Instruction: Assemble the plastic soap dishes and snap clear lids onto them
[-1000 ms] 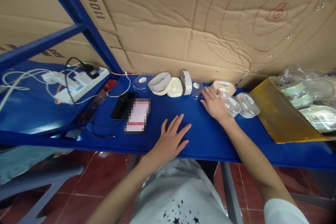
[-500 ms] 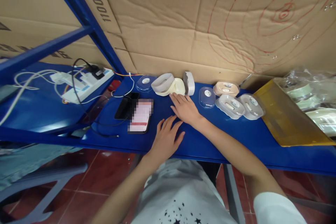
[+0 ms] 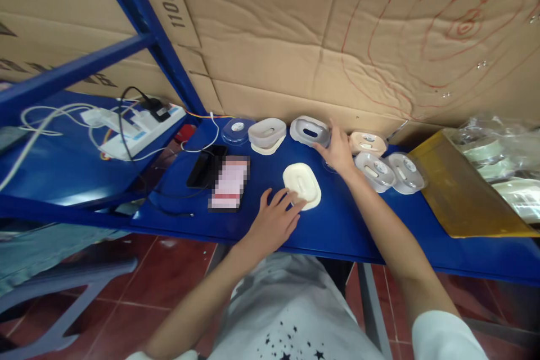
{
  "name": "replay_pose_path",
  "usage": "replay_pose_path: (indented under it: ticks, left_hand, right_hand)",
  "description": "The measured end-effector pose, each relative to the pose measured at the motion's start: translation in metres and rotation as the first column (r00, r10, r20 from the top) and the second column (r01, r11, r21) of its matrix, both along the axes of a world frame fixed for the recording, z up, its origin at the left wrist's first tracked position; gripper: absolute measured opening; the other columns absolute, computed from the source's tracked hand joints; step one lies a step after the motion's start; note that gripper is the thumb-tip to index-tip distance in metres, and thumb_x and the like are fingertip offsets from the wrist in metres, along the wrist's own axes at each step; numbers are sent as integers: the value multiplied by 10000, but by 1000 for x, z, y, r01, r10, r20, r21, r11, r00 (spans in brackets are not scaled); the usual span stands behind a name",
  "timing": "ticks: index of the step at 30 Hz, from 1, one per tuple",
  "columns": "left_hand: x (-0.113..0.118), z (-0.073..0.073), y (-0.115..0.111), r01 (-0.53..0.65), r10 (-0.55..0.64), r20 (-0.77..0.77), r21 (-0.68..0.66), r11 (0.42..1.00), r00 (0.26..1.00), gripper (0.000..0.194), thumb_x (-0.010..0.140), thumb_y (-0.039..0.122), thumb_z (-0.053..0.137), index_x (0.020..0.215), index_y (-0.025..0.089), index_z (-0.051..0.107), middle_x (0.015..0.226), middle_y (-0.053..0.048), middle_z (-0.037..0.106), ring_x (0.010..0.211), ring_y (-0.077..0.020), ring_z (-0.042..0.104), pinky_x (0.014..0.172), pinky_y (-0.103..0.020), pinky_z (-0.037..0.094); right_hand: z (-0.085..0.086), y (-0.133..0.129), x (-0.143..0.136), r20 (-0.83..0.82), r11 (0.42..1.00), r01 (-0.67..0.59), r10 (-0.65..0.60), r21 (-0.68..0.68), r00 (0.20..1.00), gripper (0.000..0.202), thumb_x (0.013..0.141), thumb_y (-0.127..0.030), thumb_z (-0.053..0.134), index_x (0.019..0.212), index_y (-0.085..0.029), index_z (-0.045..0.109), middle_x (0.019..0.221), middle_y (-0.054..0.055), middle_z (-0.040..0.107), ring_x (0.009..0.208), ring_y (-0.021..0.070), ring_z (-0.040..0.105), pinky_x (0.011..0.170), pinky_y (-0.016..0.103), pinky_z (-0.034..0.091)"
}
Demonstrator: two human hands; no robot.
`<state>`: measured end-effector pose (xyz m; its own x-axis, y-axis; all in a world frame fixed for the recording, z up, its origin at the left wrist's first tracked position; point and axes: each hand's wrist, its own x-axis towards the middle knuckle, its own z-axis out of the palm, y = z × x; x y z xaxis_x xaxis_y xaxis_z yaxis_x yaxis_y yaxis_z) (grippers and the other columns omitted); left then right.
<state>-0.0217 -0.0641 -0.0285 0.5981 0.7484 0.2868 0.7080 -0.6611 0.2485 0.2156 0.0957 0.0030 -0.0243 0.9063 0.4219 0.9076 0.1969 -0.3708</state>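
Note:
A cream oval tray (image 3: pixel 300 175) with a raised middle lies flat on the blue table. My left hand (image 3: pixel 276 216) is open, its fingertips touching the near edge of that tray. Further back, my right hand (image 3: pixel 338 149) grips the right end of a grey oval dish (image 3: pixel 300 132) with a slot in its bottom, thumb in front. The dish's hollow side faces me. To its left, another grey dish (image 3: pixel 265 131) rests on a second cream piece (image 3: pixel 266 148). My right hand partly hides a clear lid near its wrist.
Several lidded oval dishes (image 3: pixel 373 171) stand at the right, beside a yellow bin (image 3: pixel 455 197) of plastic-wrapped pieces. A clear lid (image 3: pixel 237 131) lies back left. Left of centre are a lit phone (image 3: pixel 230 183), a dark phone (image 3: pixel 206 166) and a power strip (image 3: pixel 143 138) with cables.
One cream tray has come from the back toward me, under my left fingertips. My right hand has moved right to the grey dish, which has turned from standing on edge to facing me.

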Motion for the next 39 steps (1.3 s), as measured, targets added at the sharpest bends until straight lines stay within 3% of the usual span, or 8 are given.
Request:
replay_pose_path:
  ticks: [3, 6, 12, 16, 23, 30, 35, 39]
  left_hand:
    - [5, 0, -11, 44, -44, -11, -4, 999, 999, 314, 1078, 262, 619, 1386, 229, 670, 1244, -119, 726, 1162, -316, 665, 1010, -533, 512]
    - [2, -7, -29, 96, -96, 44, -6, 995, 994, 517, 1057, 314, 676, 1542, 209, 534, 1287, -143, 693, 1089, -291, 679, 917, -442, 558]
    - [-18, -12, -37, -90, 66, 180, 131, 987, 981, 540, 1035, 272, 695, 1540, 254, 503, 1606, -236, 454, 1429, -411, 531, 1098, -581, 488]
    - [-22, -7, -12, -73, 65, 91, 91, 993, 994, 808, 975, 425, 782, 1647, 239, 374, 1754, -266, 226, 1607, -470, 298, 1221, -675, 358]
    - [-26, -12, -3, 34, -33, 29, -32, 999, 999, 615, 1009, 502, 722, 1545, 266, 536, 1682, -167, 438, 1483, -386, 503, 1209, -622, 418]
    - [-28, -5, -4, 173, -168, 54, -90, 981, 984, 623, 979, 401, 789, 1547, 299, 554, 1728, -148, 361, 1555, -383, 412, 1219, -593, 420]
    - [-32, 4, -17, 3, -3, -1, -74, 997, 1000, 509, 941, 397, 805, 1414, 287, 654, 1616, -144, 492, 1404, -386, 551, 1120, -597, 482]
    - [-49, 4, -28, -31, 34, 33, -73, 997, 999, 617, 963, 363, 734, 1536, 275, 525, 1603, -142, 511, 1390, -362, 566, 1123, -563, 483]
  right_hand:
    - [-1, 7, 4, -23, 991, -106, 105, -76, 994, 590, 920, -295, 633, 1490, -168, 550, 1281, 187, 673, 1233, 394, 591, 1077, 603, 424]
    - [-5, -41, 8, 5, 960, -269, 270, -77, 963, 431, 899, -239, 665, 1329, -214, 685, 1195, 126, 665, 1162, 333, 610, 1034, 500, 447]
    - [-10, -176, 10, 174, 881, -470, 473, -60, 864, 405, 1058, -226, 586, 1459, -263, 624, 1200, 102, 675, 1140, 289, 617, 1031, 487, 410]
    - [-10, -206, -4, 209, 838, -529, 545, -133, 812, 376, 1123, -340, 530, 1482, -250, 599, 1450, 108, 664, 1376, 295, 562, 1188, 548, 325]
    - [-33, -214, 2, 247, 826, -556, 559, -90, 791, 427, 1125, -294, 550, 1545, -222, 550, 1510, 89, 666, 1445, 258, 573, 1248, 563, 352]
    - [-30, -192, 32, 87, 721, -682, 692, -125, 716, 434, 1116, -403, 554, 1532, -279, 572, 1618, 48, 569, 1570, 235, 448, 1322, 537, 334]
    - [-24, -120, 33, 146, 942, -312, 328, -123, 933, 589, 1118, -460, 483, 1605, -128, 480, 1679, 218, 451, 1603, 356, 377, 1306, 614, 327]
    - [-35, -118, 28, 192, 947, -287, 312, -146, 931, 530, 1085, -521, 536, 1460, -151, 592, 1500, 230, 604, 1520, 390, 483, 1290, 677, 307]
